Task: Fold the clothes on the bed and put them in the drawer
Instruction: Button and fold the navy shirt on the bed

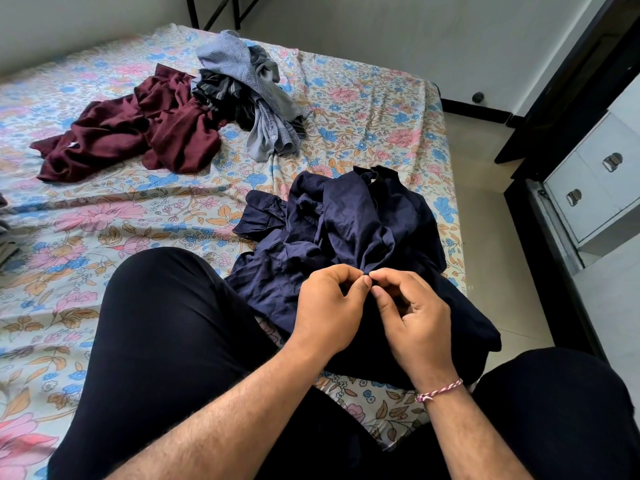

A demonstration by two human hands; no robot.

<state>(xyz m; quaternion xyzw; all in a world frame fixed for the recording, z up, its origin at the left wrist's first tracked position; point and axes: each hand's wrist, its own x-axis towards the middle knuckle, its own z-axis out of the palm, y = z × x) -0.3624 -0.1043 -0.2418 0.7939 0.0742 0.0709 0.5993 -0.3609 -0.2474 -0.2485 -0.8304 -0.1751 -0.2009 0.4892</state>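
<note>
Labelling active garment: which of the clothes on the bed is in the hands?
The navy garment, nearest the person; both hands pinch its fabric. The maroon garment and grey pile lie untouched farther up the bed.

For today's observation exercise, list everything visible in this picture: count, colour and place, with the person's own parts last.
navy garment: one, dark blue, crumpled at bed's near right edge
maroon garment: one, dark red, far left on bed
grey pile: several pieces, grey and striped, far middle
bedsheet: one, floral
drawer unit: one, white, metal handles, right of bed
left hand: fingers pinch navy garment
right hand: fingers pinch it too; wrist thread pink-white
</note>
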